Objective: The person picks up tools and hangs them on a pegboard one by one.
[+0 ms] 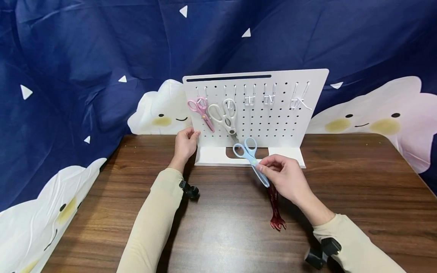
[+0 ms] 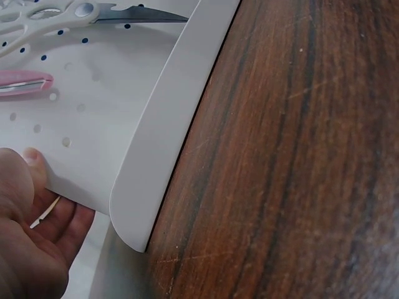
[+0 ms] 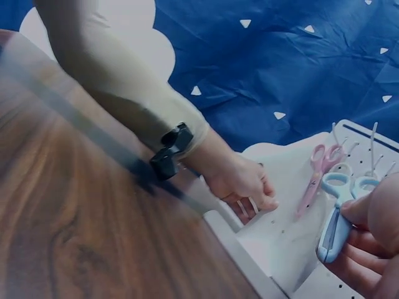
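A white pegboard (image 1: 259,129) stands on the wooden table, and my left hand (image 1: 186,144) grips its lower left edge, thumb in front and fingers behind, as the left wrist view shows. My right hand (image 1: 285,176) pinches light-blue scissors (image 1: 250,153) by the blade end, in front of the board, handle loops up and toward it. Pink scissors (image 1: 202,112) hang from the leftmost hook. White scissors (image 1: 225,115), with dark metal blades (image 2: 140,15), hang beside them. On the table below my right hand lies a dark red object (image 1: 277,212) with a claw-like end, its upper part hidden.
Further right on the board are several white wire hooks (image 1: 269,98) with nothing hung on them. The board's white base (image 1: 211,156) rests flat on the brown table (image 1: 218,227). Behind hangs a dark blue cloth (image 1: 102,45) with cloud faces and white triangles.
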`<state>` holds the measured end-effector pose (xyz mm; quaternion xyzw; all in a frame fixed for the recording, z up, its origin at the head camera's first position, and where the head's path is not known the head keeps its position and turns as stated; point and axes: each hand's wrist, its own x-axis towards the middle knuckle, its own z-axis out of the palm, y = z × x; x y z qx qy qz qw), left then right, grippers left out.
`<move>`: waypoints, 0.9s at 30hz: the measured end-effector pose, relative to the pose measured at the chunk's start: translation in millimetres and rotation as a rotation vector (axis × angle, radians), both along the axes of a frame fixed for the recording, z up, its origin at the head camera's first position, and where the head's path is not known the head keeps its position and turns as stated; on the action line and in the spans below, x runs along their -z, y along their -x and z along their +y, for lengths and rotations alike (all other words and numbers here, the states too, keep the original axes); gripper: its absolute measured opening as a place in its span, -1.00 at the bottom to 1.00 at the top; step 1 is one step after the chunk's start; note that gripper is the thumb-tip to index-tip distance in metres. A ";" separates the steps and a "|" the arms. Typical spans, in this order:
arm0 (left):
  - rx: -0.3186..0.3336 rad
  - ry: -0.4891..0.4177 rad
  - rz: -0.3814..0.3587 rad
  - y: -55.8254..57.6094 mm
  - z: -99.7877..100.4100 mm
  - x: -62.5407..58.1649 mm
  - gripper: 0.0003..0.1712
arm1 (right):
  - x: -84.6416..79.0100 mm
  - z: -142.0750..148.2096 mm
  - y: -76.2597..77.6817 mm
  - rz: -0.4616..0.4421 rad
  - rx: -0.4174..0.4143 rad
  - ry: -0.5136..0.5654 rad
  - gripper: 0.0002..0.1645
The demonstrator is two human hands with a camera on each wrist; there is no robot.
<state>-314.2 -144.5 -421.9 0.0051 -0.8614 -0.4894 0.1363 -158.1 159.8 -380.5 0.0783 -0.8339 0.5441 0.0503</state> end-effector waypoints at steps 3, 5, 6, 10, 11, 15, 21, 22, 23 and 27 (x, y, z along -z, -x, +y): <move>-0.002 0.000 0.002 -0.2 0.2 0.2 -0.71 | -4.8 -0.8 3.9 0.029 0.012 0.035 -0.85; -0.004 -0.001 0.001 -0.4 0.4 0.2 -0.71 | -7.6 -1.7 6.7 0.045 0.021 0.052 -0.85; -0.003 0.000 0.000 -0.4 0.5 0.2 -0.71 | -8.9 -2.2 8.2 0.053 0.028 0.059 -0.84; -0.006 0.001 0.001 -0.5 0.7 0.1 -0.71 | -14.0 -4.1 14.0 0.082 0.057 0.086 -0.82; -0.006 0.002 0.001 -0.3 0.7 0.2 -0.71 | -15.2 -4.5 15.4 0.091 0.062 0.091 -0.82; -0.006 -0.005 -0.001 0.5 0.5 0.7 -0.70 | -19.9 -5.8 20.3 0.119 0.071 0.129 -0.81; -0.005 -0.003 -0.008 0.3 0.0 0.5 -0.70 | -27.0 -6.1 24.4 0.141 0.105 0.138 -0.78; -0.004 -0.002 -0.005 0.3 -0.1 0.6 -0.70 | -27.9 -6.0 25.4 0.143 0.110 0.137 -0.77; -0.003 -0.001 -0.003 0.4 -0.2 0.7 -0.70 | -28.7 -6.1 26.4 0.144 0.114 0.137 -0.77; 0.000 -0.001 0.005 1.2 -0.6 1.0 -0.69 | -31.8 -8.0 32.3 0.154 0.125 0.163 -0.76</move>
